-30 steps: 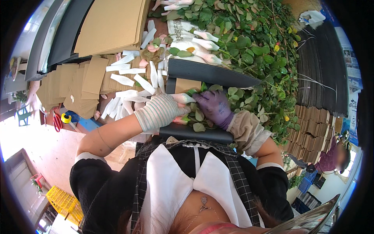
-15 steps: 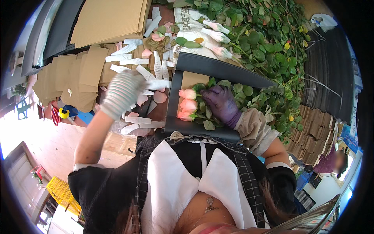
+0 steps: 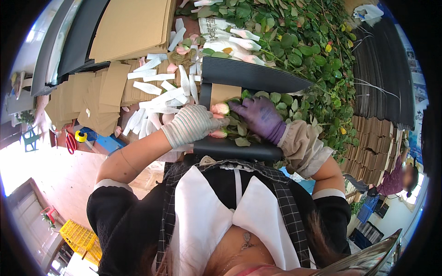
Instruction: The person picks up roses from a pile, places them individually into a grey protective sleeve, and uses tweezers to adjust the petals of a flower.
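Note:
Pink roses point(image 3: 220, 109) lie side by side on a folded black sheet point(image 3: 248, 71) in front of me, heads to the left and leafy stems to the right. My left hand point(image 3: 192, 125), in a white striped glove, has its fingers closed at the rose heads and covers part of them. Just right of the blooms, my right hand point(image 3: 260, 118), in a purple glove, is closed on the rose stems, its fingertips by the upper head. A brown cardboard piece point(image 3: 225, 93) lies on the black sheet beyond the roses.
White mesh sleeves point(image 3: 168, 96) and loose petals are scattered left of the sheet. Cardboard sheets point(image 3: 131, 30) are stacked at the far left, with red scissors point(image 3: 71, 142) nearer. Leafy rose stems point(image 3: 313, 46) are heaped at the right, beside black sheets point(image 3: 384, 78). Another person point(image 3: 393, 179) is at far right.
My left hand has come right, from over the white mesh sleeves to the rose heads. My right hand stays at the stems, having shifted slightly.

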